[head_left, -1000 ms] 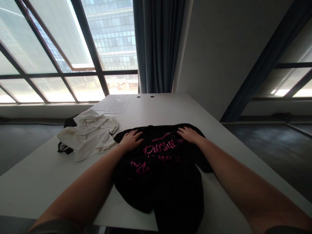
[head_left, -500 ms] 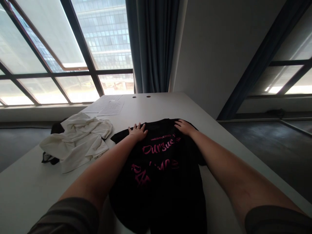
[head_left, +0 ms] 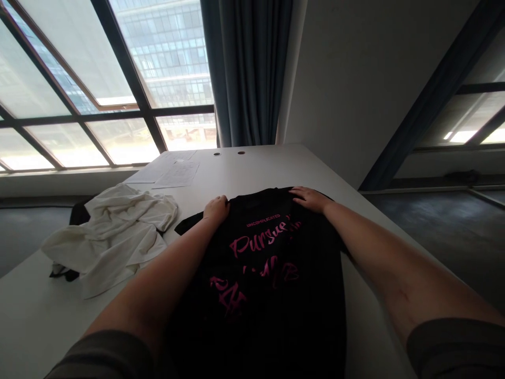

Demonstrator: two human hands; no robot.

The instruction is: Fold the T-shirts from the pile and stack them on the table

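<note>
A black T-shirt (head_left: 260, 326) with pink lettering lies spread on the white table, its neck edge facing away from me. At its left shoulder, my left hand (head_left: 216, 209) is closed, fingers curled over the fabric's edge. My right hand (head_left: 311, 199) rests on the opposite shoulder near the collar, its fingers stretched out and slightly apart on the cloth. Shallow wrinkles break up the lower lettering. Part of the left sleeve sticks out beyond my left wrist, while my forearms cover some of the shirt's sides.
Left of the shirt, a crumpled white garment (head_left: 118, 231) lies on the table (head_left: 252, 171) with dark cloth showing beneath it. Sheets of paper (head_left: 177, 173) lie farther back on the left. Two round holes sit near the far edge, before a blue curtain (head_left: 246, 73).
My left hand has gone from spread flat to curled at the shoulder edge. My right hand has shifted slightly outward and away from me. The shirt's lettering looks more stretched out.
</note>
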